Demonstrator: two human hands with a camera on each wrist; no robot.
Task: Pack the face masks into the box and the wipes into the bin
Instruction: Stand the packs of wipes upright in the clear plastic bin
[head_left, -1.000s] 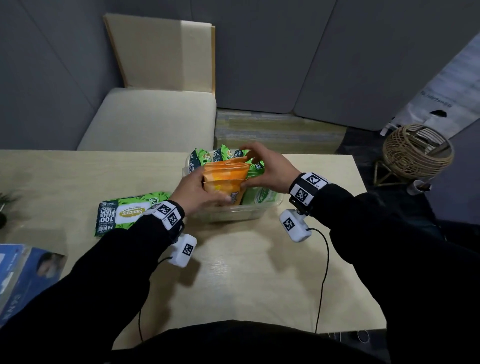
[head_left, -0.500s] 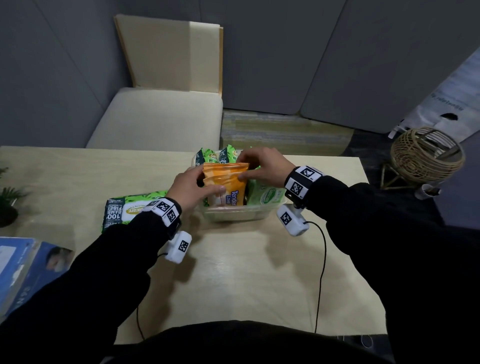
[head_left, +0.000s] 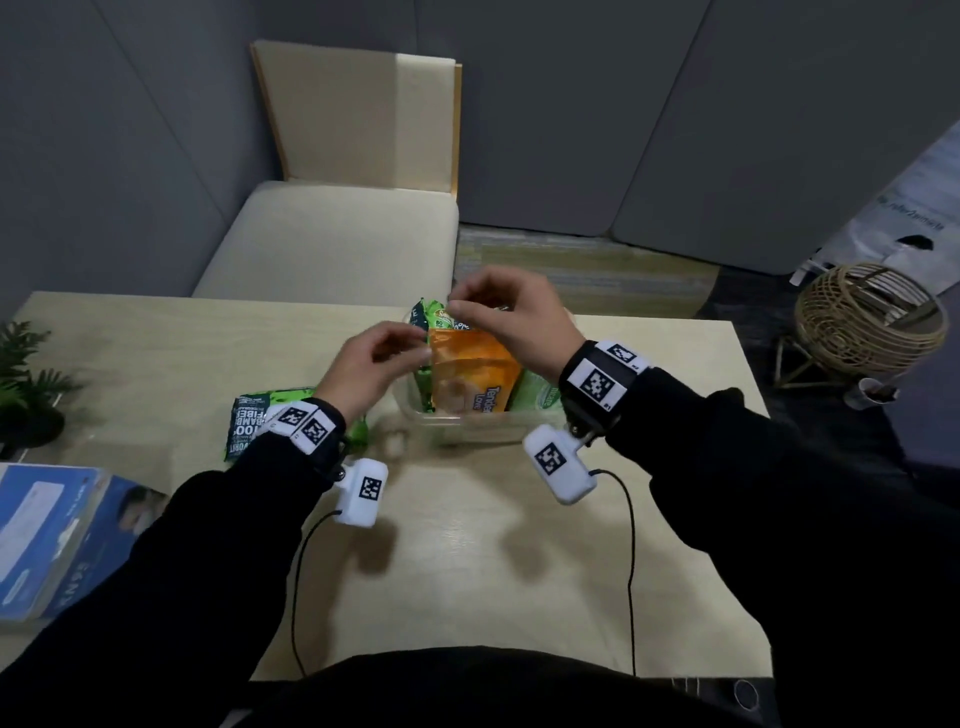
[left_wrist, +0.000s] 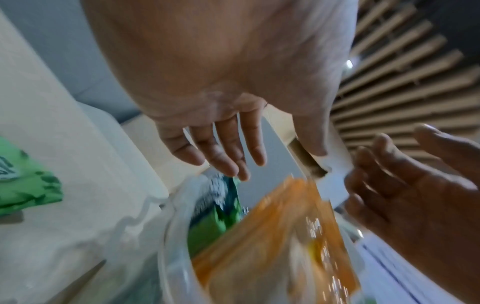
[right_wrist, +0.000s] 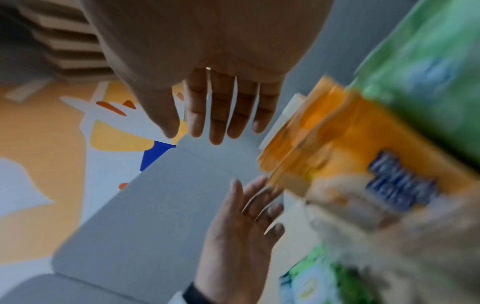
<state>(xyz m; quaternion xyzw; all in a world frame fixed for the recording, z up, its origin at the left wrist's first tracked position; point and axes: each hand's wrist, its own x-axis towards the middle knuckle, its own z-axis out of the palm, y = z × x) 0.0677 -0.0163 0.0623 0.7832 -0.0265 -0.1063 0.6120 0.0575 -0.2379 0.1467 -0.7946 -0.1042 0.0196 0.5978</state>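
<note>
While both hands hover released above the bin (head_left: 457, 431), the left hand (head_left: 371, 366) is nearer the one green wipes pack (head_left: 249, 421) lying lengthwise on the surface to its left. Right hand (head_left: 511, 317) holds nothing. One orange pack (head_left: 470, 376) stands upright among green packs there; their number is unclear.

Glossy orange wipes pack (head_left: 475, 376), clear plastic bin (head_left: 457, 428)
</note>
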